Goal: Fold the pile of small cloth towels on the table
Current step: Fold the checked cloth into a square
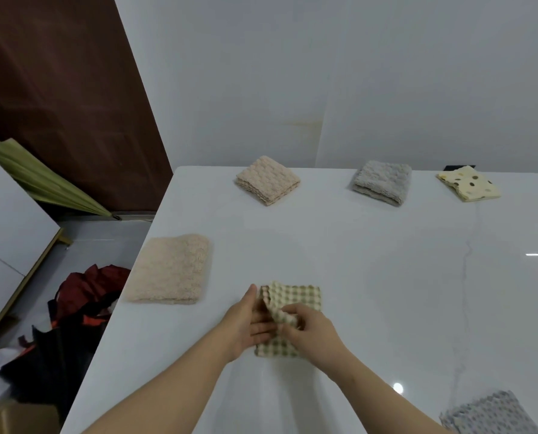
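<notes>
Pinching the checked towel (296, 297), the right hand (311, 333) curls; the left hand (245, 324) lies flat against it, beige towel (170, 270) nearby.

Both hands cover part of the checked towel (292, 297). The left hand (245, 324) hides its left edge and the right hand (311, 335) hides its lower right part, with the fingertips lost in a raised fold. A grey patterned towel (493, 415) is cut off by the bottom edge. A small dark thing (453, 167) sits mostly hidden behind the spotted yellow towel (468, 183), and what it is cannot be told. The surface (386, 277) runs out of view at the right. A cardboard box (17, 418) is cut off at the lower left corner.
</notes>
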A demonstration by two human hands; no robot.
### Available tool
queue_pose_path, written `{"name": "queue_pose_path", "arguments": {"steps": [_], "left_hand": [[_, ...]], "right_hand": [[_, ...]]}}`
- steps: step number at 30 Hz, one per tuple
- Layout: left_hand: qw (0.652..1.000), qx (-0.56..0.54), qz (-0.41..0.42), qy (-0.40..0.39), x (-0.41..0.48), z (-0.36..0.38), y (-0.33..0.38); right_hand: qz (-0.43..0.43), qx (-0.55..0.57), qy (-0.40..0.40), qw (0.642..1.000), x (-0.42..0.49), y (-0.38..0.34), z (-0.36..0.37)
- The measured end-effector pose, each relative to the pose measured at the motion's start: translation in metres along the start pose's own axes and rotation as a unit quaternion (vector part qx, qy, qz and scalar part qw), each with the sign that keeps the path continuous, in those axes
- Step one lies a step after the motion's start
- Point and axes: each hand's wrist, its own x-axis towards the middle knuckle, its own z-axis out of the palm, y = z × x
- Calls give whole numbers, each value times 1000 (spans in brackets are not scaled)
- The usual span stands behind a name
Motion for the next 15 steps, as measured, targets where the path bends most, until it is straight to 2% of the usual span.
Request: {"name": "queue_pose_path", "arguments": {"steps": [2,4,7,11,13,15], "left_hand": [[1000,29,0,1,0,1,2],[994,96,41,25,6,2,2],[961,234,132,66,13,1,0],[929,317,186,34,14,-3,-3],[895,392,209,42,15,-7,-6],[831,497,241,73,15,-9,-8]], "right_hand": [[14,9,-36,999,-1,1,3],[19,18,-44,999,-2,2,2],[26,57,-17,998,-3,3,-2],[39,67,32,996,0,6,-8],[52,50,27,997,2,8,-10],[59,41,22,997,2,10,-10]]}}
